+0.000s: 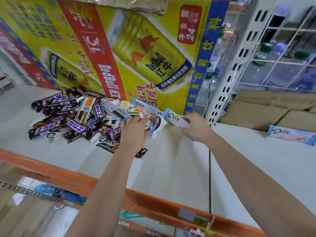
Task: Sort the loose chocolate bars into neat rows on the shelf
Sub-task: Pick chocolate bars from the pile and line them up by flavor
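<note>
Left hand (132, 130) grips several blue Dove bars (119, 111); right hand (196, 127) grips single Dove bar (177, 119). Both just in front of Red Bull carton (136, 48). Loose chocolate pile (68, 117) on shelf (171, 159) at carton's foot.

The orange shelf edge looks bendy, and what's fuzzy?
Head view: the wide-angle lens likely bows the orange shelf edge; the bottles at upper right are blurred; the Dove bar in the right hand is readable.

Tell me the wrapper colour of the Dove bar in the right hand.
The Dove bar is light blue with a pale pinkish middle; head view.
</note>
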